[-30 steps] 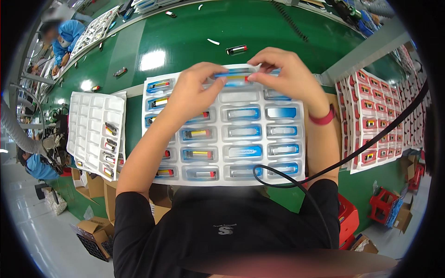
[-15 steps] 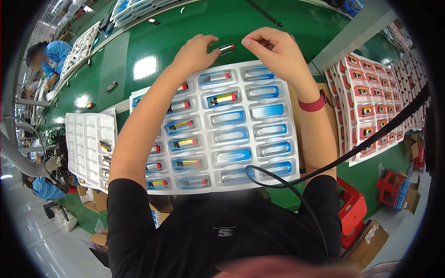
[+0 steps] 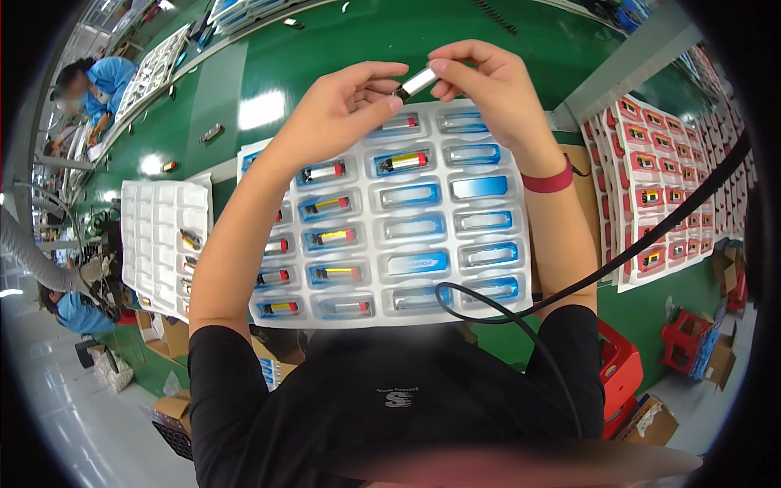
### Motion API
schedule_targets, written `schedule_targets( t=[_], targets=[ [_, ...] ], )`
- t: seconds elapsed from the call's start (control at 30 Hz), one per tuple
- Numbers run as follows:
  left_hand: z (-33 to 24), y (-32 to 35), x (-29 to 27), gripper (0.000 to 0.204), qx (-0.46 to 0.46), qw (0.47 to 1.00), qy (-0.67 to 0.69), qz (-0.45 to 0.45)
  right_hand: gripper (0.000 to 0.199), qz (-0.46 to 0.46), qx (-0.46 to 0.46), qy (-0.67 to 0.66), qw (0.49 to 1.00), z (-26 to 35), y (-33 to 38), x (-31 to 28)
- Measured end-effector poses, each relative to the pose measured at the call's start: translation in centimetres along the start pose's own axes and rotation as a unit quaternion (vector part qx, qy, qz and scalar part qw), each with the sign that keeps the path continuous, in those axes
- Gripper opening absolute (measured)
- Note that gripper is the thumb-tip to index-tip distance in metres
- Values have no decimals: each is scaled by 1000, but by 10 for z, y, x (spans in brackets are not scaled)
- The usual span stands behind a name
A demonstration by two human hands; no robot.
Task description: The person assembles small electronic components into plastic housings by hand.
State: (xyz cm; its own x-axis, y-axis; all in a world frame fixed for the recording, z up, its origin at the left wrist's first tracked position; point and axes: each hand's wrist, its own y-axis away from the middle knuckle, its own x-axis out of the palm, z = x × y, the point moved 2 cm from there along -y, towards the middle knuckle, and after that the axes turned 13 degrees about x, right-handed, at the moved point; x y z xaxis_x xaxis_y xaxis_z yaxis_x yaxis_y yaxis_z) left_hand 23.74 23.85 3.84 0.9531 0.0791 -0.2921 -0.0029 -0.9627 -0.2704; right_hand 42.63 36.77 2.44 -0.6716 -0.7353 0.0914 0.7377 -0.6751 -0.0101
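Above the far edge of a clear blister tray (image 3: 423, 236), I hold a small silver stick (image 3: 416, 83) between both hands — my left hand (image 3: 342, 110) pinching its dark end with thumb and fingertips, my right hand (image 3: 492, 89) gripping the other end. The tray rests on a green table (image 3: 325, 49), its pockets partly filled with red- and yellow-banded pieces. A white tray (image 3: 159, 244) lies to my left — red packaging sheets (image 3: 659, 187) to my right.
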Motion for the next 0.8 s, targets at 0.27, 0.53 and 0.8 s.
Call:
schedule_targets(
  t=[0.27, 0.53, 0.8],
  targets=[
    [-13, 39, 1, 28, 184, 946, -249, -97, 18, 17, 19, -52, 998, 5, 12, 26],
    [-1, 31, 12, 20, 155, 945, -205, -202, 16, 43, 13, 37, 998, 9, 20, 31],
    [8, 57, 38, 36, 57, 980, -191, -1, 21, -14, 28, 60, 998, 28, 17, 6]
  ],
)
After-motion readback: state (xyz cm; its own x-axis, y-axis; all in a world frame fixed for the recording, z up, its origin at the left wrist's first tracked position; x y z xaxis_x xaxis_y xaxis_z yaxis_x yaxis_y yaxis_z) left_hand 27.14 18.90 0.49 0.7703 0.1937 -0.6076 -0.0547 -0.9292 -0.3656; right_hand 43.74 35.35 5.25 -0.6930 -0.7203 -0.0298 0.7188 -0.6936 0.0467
